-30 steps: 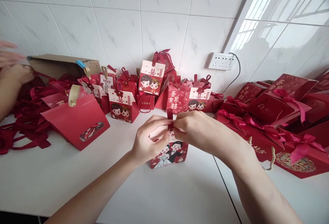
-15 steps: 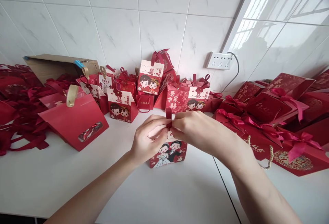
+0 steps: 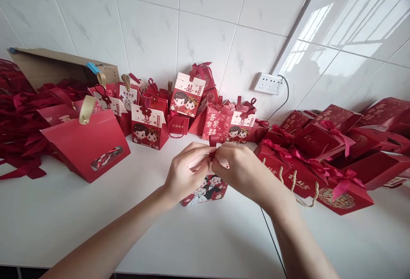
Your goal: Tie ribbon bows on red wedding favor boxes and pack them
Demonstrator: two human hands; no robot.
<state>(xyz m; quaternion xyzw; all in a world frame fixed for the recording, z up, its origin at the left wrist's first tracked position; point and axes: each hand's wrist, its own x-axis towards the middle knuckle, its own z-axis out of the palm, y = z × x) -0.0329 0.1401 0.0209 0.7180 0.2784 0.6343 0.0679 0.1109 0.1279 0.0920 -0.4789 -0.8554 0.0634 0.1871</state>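
A small red gift box (image 3: 208, 190) with a cartoon bride and groom on its front stands upright on the white table (image 3: 198, 240). At its top, my left hand (image 3: 187, 172) and my right hand (image 3: 238, 168) meet, fingers pinched around the dark red ribbon (image 3: 213, 141). The ribbon's loop sticks up between the fingertips of both hands. My fingers hide the box's upper edge and the lower part of the ribbon.
Behind stand several decorated gift boxes (image 3: 149, 127). A larger red box (image 3: 86, 140) is at left, before a cardboard carton (image 3: 60, 65) and heaped red ribbons (image 3: 19, 121). Bow-tied boxes (image 3: 339, 193) pile up at right. A power socket (image 3: 268, 83) is on the tiled wall.
The view has tilted and shifted slightly. Both hands stay pinched at the top of the small box, with the right hand's wrist turned a little; the box stays in place.
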